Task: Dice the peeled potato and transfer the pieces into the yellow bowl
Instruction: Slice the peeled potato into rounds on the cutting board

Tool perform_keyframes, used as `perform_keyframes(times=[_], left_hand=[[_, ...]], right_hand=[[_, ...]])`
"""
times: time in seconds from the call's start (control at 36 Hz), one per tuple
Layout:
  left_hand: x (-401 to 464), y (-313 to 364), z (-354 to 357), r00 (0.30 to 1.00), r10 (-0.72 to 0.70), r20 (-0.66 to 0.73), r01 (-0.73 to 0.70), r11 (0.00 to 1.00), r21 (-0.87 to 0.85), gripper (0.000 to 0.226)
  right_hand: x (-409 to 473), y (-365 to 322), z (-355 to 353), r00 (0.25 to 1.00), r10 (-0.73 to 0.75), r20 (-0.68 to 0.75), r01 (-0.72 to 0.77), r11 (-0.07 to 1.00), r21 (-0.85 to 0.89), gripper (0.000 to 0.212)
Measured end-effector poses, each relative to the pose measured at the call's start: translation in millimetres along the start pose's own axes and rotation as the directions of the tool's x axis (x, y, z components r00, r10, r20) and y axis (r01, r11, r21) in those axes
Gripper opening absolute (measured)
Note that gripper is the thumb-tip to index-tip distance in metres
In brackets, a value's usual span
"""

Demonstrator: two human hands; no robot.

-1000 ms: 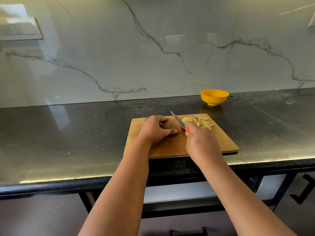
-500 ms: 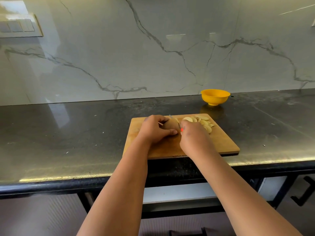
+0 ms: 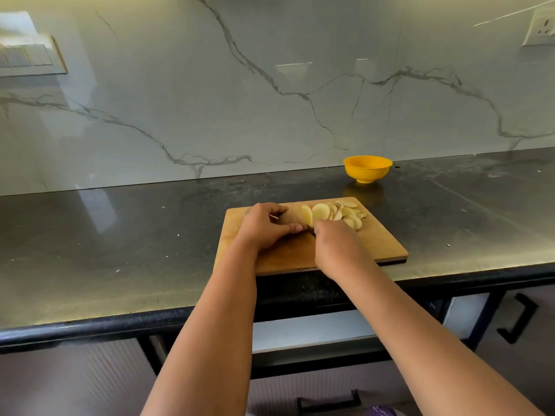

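A wooden cutting board (image 3: 375, 247) lies on the dark counter. My left hand (image 3: 264, 225) curls over the uncut part of the potato and hides most of it. My right hand (image 3: 336, 244) grips a knife (image 3: 310, 229); only a short dark bit of it shows between my hands, down at the board. Several pale round potato slices (image 3: 333, 213) fan out on the board's far right. The yellow bowl (image 3: 367, 168) stands behind the board near the wall, and nothing shows above its rim.
The black counter (image 3: 120, 250) runs left and right of the board, with a marble wall behind. A switch panel (image 3: 30, 55) and a socket (image 3: 540, 28) sit on the wall. Drawer handles (image 3: 516, 319) hang below the counter edge.
The knife was raised with its blade showing a second ago; it has come down at the potato. One more slice stands against the fan. My left hand has stayed in place.
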State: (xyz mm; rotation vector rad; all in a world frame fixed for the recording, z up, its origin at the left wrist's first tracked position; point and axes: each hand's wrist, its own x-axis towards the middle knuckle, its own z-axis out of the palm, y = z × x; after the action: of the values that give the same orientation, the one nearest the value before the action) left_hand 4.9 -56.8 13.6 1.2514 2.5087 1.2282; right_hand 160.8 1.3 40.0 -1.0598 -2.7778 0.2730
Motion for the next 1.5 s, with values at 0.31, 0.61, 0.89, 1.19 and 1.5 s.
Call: perform_keyframes(times=[0.31, 0.61, 0.89, 1.19, 1.5], left_hand=[[-2.2, 1.7, -4.0, 0.998, -0.029, 0.064, 0.028, 0.999, 0.018, 0.073], [-2.7, 2.3, -1.4, 1.000, -0.004, 0.016, 0.003, 0.999, 0.045, 0.070], [-1.5, 3.0, 0.9, 1.000, -0.017, -0.011, 0.018, 0.999, 0.049, 0.071], [-2.4, 6.3, -0.1, 0.999, 0.012, -0.030, -0.010, 0.997, 0.079, 0.062], [-0.3, 1.1, -3.9, 0.999, -0.020, 0.038, 0.020, 1.000, 0.012, 0.070]], right_hand=[[2.1, 61.9, -8.7, 0.937, -0.089, -0.338, 0.127, 0.988, 0.091, 0.010], [-3.7, 51.4, -1.4, 0.906, -0.121, -0.405, 0.252, 0.924, 0.287, 0.009], [-4.2, 33.6, 22.3, 0.906, -0.122, -0.406, 0.251, 0.926, 0.283, 0.009], [2.6, -3.2, 14.6, 0.951, -0.073, -0.302, 0.092, 0.994, 0.050, 0.027], [-1.7, 27.4, 14.8, 0.989, 0.018, -0.146, 0.002, 0.991, 0.136, 0.023]])
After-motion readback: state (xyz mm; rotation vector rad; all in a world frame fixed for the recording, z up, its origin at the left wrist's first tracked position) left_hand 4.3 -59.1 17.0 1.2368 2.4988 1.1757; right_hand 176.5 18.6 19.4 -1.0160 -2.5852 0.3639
